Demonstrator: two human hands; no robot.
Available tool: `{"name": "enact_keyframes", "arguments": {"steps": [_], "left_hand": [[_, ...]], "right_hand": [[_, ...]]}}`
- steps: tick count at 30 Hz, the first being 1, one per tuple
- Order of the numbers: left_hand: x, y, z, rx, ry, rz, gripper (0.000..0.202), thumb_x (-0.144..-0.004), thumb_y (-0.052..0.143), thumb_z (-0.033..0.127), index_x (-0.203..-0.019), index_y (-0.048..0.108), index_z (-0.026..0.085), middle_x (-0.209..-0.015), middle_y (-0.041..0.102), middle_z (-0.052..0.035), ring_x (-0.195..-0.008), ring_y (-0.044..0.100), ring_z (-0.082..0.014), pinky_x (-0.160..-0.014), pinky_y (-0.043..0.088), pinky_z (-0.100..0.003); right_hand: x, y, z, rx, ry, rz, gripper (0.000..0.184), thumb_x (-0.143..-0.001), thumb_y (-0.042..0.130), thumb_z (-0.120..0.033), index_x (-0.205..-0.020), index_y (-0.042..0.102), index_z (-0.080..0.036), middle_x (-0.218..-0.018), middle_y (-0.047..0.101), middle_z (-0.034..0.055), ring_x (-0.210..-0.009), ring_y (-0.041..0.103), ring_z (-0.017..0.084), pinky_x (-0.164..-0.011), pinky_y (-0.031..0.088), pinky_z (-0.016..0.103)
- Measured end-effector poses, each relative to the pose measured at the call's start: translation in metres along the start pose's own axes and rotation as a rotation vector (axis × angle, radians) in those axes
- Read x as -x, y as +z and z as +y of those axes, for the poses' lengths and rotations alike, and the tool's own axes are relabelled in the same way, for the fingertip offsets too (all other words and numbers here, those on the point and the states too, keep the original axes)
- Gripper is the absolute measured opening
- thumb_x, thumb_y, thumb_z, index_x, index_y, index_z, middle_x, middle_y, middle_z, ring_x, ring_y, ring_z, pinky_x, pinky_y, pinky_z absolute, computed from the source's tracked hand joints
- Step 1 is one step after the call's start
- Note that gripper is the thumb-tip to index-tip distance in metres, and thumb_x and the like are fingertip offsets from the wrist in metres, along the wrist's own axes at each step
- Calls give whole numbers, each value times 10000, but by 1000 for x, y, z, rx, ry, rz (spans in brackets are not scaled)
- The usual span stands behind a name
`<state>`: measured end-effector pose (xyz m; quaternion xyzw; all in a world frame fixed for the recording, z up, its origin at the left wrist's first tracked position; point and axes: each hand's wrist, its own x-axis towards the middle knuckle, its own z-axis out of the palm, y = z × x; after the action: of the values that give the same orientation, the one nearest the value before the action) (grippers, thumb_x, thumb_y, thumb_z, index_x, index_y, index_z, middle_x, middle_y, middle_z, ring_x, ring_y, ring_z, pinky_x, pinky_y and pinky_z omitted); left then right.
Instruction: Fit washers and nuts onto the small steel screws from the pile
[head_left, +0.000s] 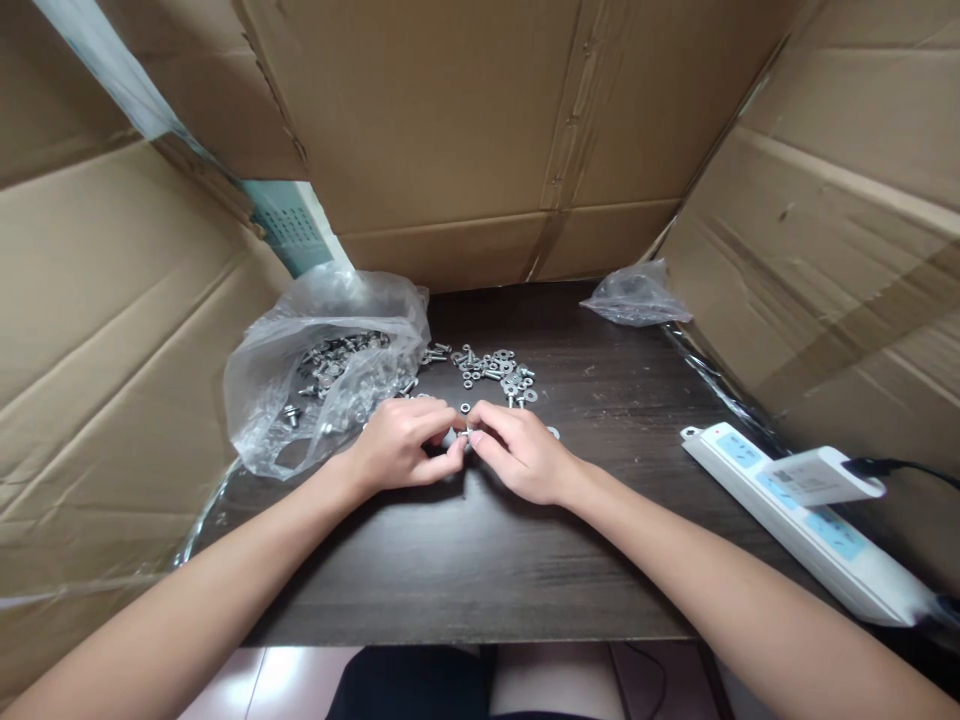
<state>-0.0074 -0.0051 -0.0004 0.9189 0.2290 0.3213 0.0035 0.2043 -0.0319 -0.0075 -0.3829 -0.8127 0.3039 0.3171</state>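
My left hand point(405, 445) and my right hand point(517, 450) meet at the middle of a dark wooden table point(480, 560). Both are closed in a pinch on a small metal screw point(465, 434) held between the fingertips. Just beyond the hands lies a loose pile of small screws, nuts and washers point(495, 370). To the left, a clear plastic bag point(322, 380) lies open with several more screws inside.
Cardboard sheets point(465, 130) wall in the table on the left, back and right. A smaller crumpled plastic bag point(637, 295) sits at the back right. A white power strip point(810, 520) with a plugged-in adapter lies along the right edge.
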Motion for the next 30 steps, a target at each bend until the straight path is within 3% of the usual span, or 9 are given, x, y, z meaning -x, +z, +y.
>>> {"name": "enact_keyframes", "arguments": {"steps": [10, 17, 26, 30], "left_hand": [[-2, 0, 2, -7, -4, 35, 99, -913, 563, 227, -863, 630, 174, -606, 526, 43, -524, 469, -102, -507, 354, -240], [-2, -1, 1, -4, -24, 36, 97, -919, 560, 230, -885, 632, 176, -614, 534, 44, -527, 484, -99, -524, 379, -233], [-1, -1, 1, -13, -12, 11, 115, -931, 543, 233, -895, 636, 175, -625, 553, 36, -533, 499, -99, -521, 372, -225], [-1, -1, 0, -16, -21, 27, 105, -929, 554, 231, -906, 637, 172, -628, 547, 40, -534, 496, -96, -527, 377, -224]], "right_hand": [[-1, 1, 2, -3, -3, -16, 272, -1036, 359, -293, -781, 422, -220, -704, 502, -17, -629, 456, 140, -633, 334, 275], [0, 0, 0, -10, 15, -23, 157, -1005, 441, -279, -873, 497, -215, -796, 580, 1, -715, 527, 159, -691, 381, 282], [-1, 1, 3, -1, -19, -29, 288, -1030, 392, -282, -754, 439, -215, -661, 473, -30, -591, 425, 127, -609, 324, 267], [-1, 1, 2, -13, -12, -15, 270, -1032, 389, -294, -780, 445, -216, -711, 514, -17, -640, 470, 138, -640, 349, 272]]}}
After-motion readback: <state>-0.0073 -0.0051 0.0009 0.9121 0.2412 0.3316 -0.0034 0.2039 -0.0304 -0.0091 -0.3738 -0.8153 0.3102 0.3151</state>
